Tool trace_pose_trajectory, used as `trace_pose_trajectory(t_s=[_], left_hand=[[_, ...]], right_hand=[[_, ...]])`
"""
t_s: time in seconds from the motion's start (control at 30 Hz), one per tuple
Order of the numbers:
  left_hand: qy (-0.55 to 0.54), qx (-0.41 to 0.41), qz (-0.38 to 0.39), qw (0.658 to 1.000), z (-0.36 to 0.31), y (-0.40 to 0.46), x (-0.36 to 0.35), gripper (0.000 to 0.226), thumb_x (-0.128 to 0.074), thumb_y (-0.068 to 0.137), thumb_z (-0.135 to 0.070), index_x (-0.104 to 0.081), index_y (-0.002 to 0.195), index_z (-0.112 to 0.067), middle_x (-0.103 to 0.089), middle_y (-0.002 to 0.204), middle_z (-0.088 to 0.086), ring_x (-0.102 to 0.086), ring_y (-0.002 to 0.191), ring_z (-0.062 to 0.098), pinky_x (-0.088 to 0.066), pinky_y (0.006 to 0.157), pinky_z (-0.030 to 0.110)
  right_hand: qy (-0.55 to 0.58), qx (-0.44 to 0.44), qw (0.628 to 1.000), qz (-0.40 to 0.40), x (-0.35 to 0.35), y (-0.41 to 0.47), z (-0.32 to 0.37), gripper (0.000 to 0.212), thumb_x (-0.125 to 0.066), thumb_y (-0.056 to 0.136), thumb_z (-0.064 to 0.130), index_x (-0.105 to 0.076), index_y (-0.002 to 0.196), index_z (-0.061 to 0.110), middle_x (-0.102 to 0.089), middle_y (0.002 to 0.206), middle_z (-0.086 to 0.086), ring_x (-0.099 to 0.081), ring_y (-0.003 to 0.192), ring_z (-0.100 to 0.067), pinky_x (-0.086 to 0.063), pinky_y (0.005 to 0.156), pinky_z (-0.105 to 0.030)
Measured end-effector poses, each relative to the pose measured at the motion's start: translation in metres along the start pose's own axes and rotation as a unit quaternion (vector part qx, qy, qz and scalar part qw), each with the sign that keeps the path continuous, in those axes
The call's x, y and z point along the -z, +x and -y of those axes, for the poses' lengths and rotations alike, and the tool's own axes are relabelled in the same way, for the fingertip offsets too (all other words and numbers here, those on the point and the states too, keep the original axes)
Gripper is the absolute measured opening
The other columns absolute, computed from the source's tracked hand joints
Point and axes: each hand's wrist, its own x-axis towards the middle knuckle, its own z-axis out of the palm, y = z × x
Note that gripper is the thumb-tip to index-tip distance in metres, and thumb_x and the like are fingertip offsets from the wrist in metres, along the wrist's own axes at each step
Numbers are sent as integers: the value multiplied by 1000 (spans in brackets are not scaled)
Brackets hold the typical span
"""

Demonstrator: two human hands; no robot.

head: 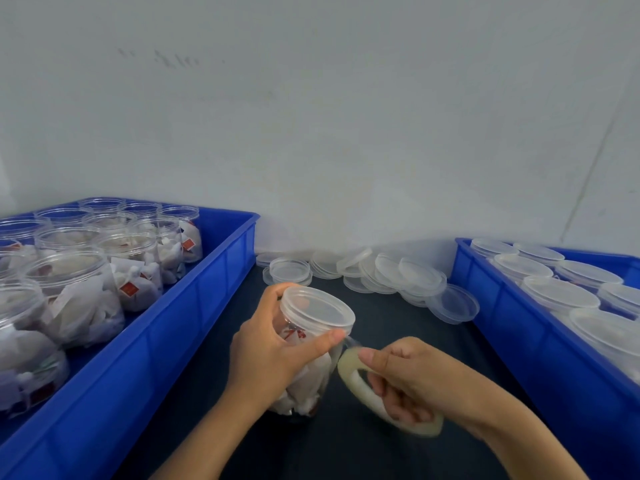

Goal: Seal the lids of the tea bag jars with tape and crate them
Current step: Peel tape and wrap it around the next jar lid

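Left hand (273,355) has its grip around the lidded tea bag jar (311,355) on the counter (398,327) — thumb on the lid's rim — while the right hand (412,379) grips the tape roll (349,372) beside it.

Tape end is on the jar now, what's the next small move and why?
Probably turn the jar with the left hand while the right hand pulls the tape roll around the lid edge. The left thumb pins the tape's start just under the lid, and only a short strip is out.
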Motion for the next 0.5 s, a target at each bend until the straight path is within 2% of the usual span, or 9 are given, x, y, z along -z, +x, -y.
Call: trace_pose_trajectory(t_s=[0.1, 0.17, 0.23, 0.37, 0.5], left_hand=[[-2, 10, -5, 1000, 0, 4, 4, 81, -68, 41, -89, -55, 107, -43, -66, 101, -25, -65, 95, -2, -57, 84, 37], [-2, 22, -8, 1000, 0, 7, 5, 83, -67, 37, -90, -56, 105, -44, -67, 99, -26, -65, 92, -4, -57, 84, 38], [-8, 36, -9, 999, 0, 9, 5, 85, -68, 34, -90, -57, 104, -43, -67, 97, -28, -65, 90, -5, -57, 84, 37], [-56, 66, 24, 996, 0, 9, 5, 77, -77, 38, -74, -59, 103, -36, -70, 95, -23, -67, 88, 0, -56, 82, 33], [-154, 97, 68, 981, -3, 9, 3, 80, -86, 47, -58, -56, 112, -23, -72, 94, -18, -69, 87, 1, -54, 67, 14]], right_hand=[[-158, 36, 978, -133, 0, 3, -2, 48, -51, 92, 53, -51, 71, 10, -46, 59, 1, -39, 53, -12, -36, 57, -29], [-225, 55, 956, -179, 0, 4, -3, 52, -49, 91, 56, -48, 73, 7, -44, 63, 1, -39, 57, -12, -36, 60, -33], [-238, 58, 950, -193, 0, 5, -3, 53, -44, 92, 57, -51, 78, 6, -46, 65, 1, -40, 58, -12, -37, 60, -32], [-260, 46, 940, -217, -3, 10, -5, 55, -37, 95, 58, -52, 82, 6, -48, 67, 1, -40, 59, -12, -36, 60, -30], [-270, 44, 934, -228, -4, 14, -6, 54, -33, 94, 60, -54, 86, 11, -51, 70, 1, -43, 61, -12, -39, 61, -31]])
